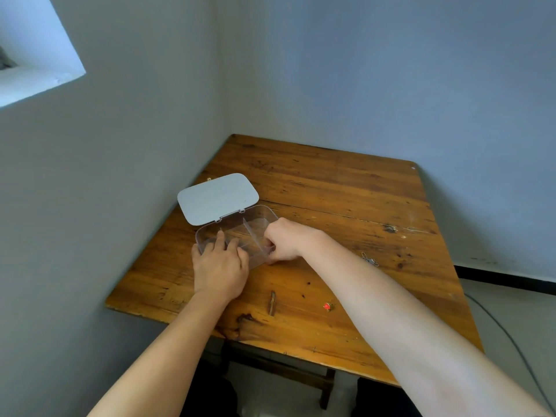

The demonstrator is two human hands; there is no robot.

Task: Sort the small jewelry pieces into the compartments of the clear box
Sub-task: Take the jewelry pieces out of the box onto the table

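**Two hands at an open clear box on a wooden table**

Nearest the viewer, a small brown strip (272, 303) and a tiny red jewelry piece (327, 306) lie on the table (346, 188), apart from each other. Further right rests a thin silver chain (370, 260). Both bare forearms reach forward. The left hand (221, 267) lies palm down, fingers spread flat over the near left wall of the clear box (258, 213). The right hand (285, 240) curls, fingertips pinching the box's near right corner by a divider. The box's long axis runs left to right, slightly angled. Its grey lid (218, 198) stands open behind, hinged at the far edge.
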